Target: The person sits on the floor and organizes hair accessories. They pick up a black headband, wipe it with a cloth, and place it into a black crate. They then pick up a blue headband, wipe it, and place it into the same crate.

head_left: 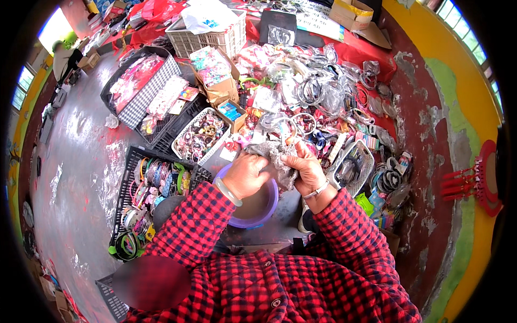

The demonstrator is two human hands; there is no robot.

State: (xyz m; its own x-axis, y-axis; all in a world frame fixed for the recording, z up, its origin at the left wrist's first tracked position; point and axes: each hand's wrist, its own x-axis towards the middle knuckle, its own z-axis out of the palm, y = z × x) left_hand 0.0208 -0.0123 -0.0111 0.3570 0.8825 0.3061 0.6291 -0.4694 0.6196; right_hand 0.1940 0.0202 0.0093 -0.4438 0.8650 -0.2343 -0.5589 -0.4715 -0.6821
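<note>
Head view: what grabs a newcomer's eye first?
The red-and-black checked sleeves fill the lower frame, with the left hand and right hand both in a grip on a crumpled silvery-grey piece above a purple basin. Beyond the hands, upper right of centre, sprawls a bright heap of bagged hairbands and bangles. At left, black crates of coloured hair accessories stand on the grey floor.

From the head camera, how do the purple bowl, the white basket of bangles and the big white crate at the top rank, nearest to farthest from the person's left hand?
1. Purple bowl: right under the left hand, toward the person.
2. White basket of bangles: up and to the left, on the floor.
3. Big white crate: far off at the top of the picture.
</note>
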